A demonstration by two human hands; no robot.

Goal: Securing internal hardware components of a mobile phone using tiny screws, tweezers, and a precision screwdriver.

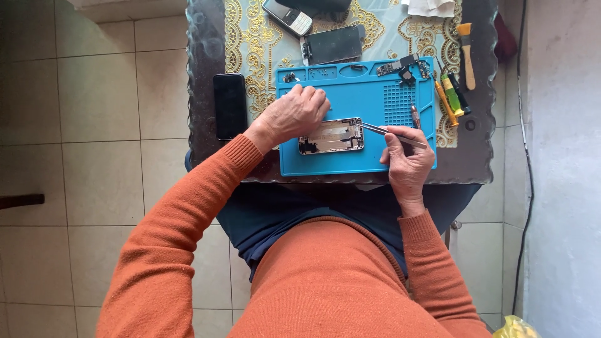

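Right hand (407,161) pinches slim metal tweezers (388,131) in a narrow grip; left hand (294,112) curled, steadying the opened phone shell (330,136) on the blue rubbery mat (357,94).

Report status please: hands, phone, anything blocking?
Left hand steadies opened phone on blue mat. Right hand holds tweezers, tips at phone edge. Nothing blocking.

An opened phone (330,136) lies on a work mat (369,159) on the bench (203,75). The left hand (295,112) rests at its left end; tweezers (391,133) in the right hand (407,163) reach its right end. Another phone (230,105) lies left of the mat, screwdrivers (451,97) right, a screen panel (333,44) beyond.
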